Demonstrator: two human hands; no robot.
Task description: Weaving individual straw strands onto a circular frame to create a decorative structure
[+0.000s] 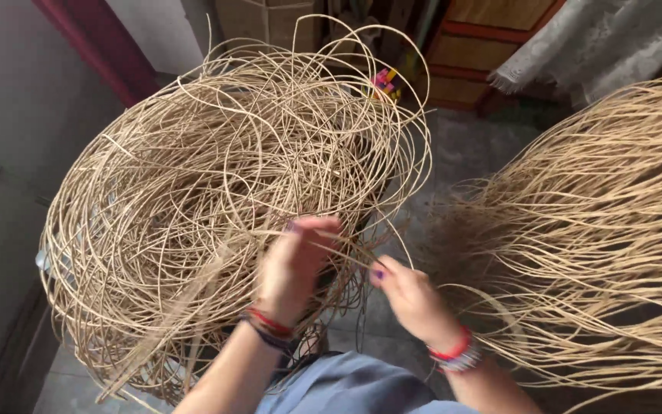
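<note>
Our left hand (294, 264) and right hand (410, 295) pinch one cane strand (346, 253) running between them, slanting down-right; coiled cane (216, 192) lies just beyond the left.

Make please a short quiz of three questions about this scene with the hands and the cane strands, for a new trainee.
1. True or false: the left hand is raised in front of the big coiled tangle of cane.
2. Which lies at the right of the picture? A) loose bundle of long strands B) a metal bucket C) a folded cloth
3. Fill in: both hands pinch thin ____ between them; the right hand is the lower one.

Key:
1. True
2. A
3. strands
</note>
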